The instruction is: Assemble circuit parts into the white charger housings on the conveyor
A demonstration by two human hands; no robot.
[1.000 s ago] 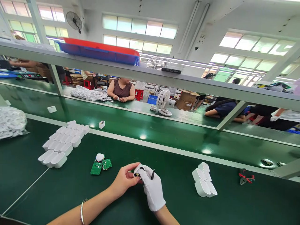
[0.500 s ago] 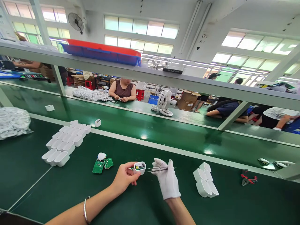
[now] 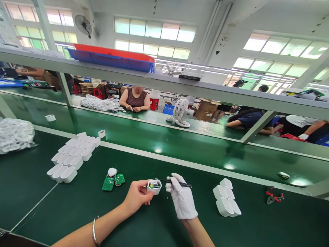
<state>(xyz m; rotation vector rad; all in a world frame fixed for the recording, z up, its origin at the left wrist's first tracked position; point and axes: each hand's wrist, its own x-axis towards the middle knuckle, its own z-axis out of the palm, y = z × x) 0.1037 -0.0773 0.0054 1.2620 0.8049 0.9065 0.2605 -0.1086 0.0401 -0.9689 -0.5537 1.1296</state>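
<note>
My bare left hand (image 3: 137, 196) pinches a small white charger shell (image 3: 154, 186) with its open end turned up, so the circuit parts inside show. My right hand (image 3: 181, 197), in a white glove, holds black tweezers (image 3: 177, 183) whose tips point left and reach the top of the shell. Both hands hover just above the green mat (image 3: 77, 206). Left of my hands lie green circuit boards (image 3: 112, 181) and a small white cap (image 3: 112, 171).
A block of several white shells (image 3: 73, 156) stands at the left, a smaller group (image 3: 226, 201) at the right. Red-handled cutters (image 3: 274, 197) lie far right. Single white pieces ride the conveyor belt (image 3: 180, 144). A bag of white parts (image 3: 15, 135) sits far left. Other people work across the line.
My gloved right hand first moved right, away from the shell, with the tweezers out. It has now swung back so their tips meet the shell. The pieces on the belt have drifted left.
</note>
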